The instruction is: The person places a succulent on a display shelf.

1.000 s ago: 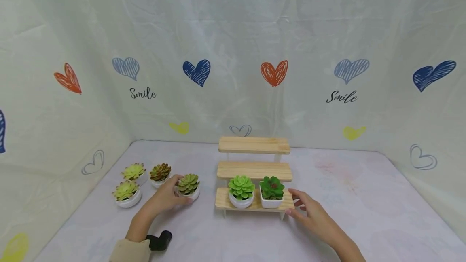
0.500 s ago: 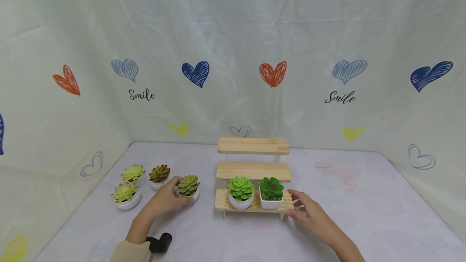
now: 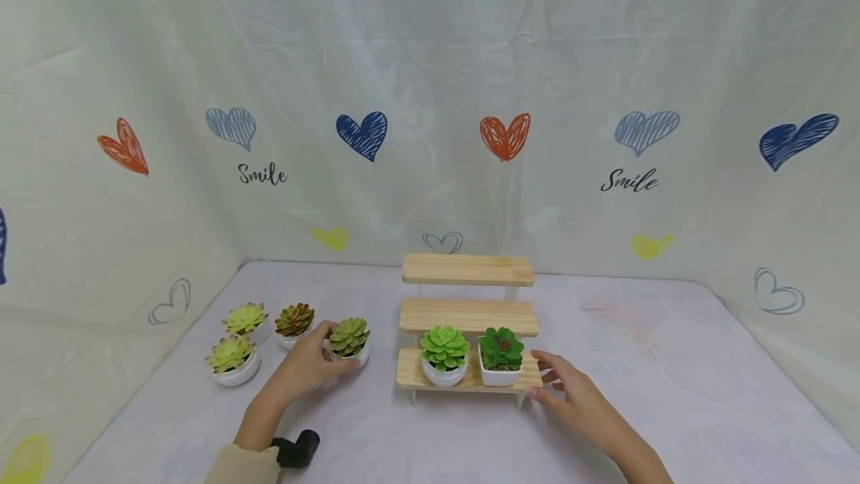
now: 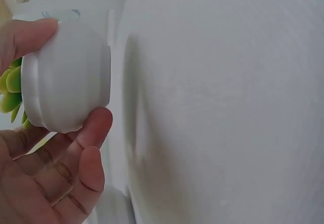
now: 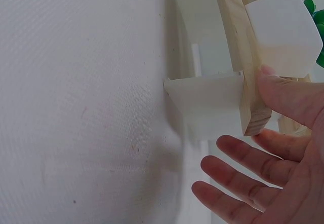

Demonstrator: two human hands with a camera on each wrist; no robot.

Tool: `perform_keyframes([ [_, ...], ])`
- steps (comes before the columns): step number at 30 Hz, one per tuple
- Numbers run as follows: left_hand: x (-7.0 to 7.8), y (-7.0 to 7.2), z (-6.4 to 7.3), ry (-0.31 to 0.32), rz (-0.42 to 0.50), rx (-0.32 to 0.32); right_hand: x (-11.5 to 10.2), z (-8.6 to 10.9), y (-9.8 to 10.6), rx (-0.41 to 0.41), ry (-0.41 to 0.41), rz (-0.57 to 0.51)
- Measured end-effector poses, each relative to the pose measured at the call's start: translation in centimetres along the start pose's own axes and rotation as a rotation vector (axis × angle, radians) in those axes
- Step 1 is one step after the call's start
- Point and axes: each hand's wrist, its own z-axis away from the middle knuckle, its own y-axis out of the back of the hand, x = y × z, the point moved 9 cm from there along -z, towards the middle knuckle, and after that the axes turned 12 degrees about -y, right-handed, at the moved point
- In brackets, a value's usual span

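My left hand (image 3: 305,366) holds a potted succulent (image 3: 349,337) with dull green leaves, thumb on one side of its round white pot (image 4: 71,77) and fingers on the other. In the left wrist view a gap and a shadow show between pot and table. At the right end of a three-tier wooden plant stand (image 3: 468,315), my right hand (image 3: 579,402) pinches the lowest board (image 5: 253,102) between thumb and index finger, its other fingers spread loosely. On that board stand a bright green succulent (image 3: 445,349) in a round pot and a dark green one (image 3: 501,353) in a square pot.
Left of my left hand stand a brown-red succulent (image 3: 294,321) and two yellow-green ones, one behind (image 3: 245,318) and one in front (image 3: 231,357). A black strap-like device (image 3: 298,448) sits at my left wrist. A heart-printed curtain (image 3: 430,193) hangs behind the table.
My left hand has raised the dull green succulent slightly. My right hand and the plant stand have stayed in place.
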Motion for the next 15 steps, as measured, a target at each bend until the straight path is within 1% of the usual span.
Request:
perform_keyframes([
  [6, 1.1, 0.5, -0.2, -0.023, 0.010, 0.037, 0.0, 0.1, 0.1, 0.000, -0.007, -0.002],
  [11, 3.1, 1.3, -0.1, -0.069, 0.017, 0.076, 0.1, 0.1, 0.0, -0.011, -0.008, -0.008],
  [14, 4.0, 1.7, 0.0, -0.075, 0.016, 0.098, 0.1, 0.1, -0.1, -0.014, -0.008, -0.011],
  [15, 4.2, 1.8, 0.0, -0.068, 0.016, 0.107, 0.1, 0.0, -0.1, -0.015, -0.005, -0.018],
])
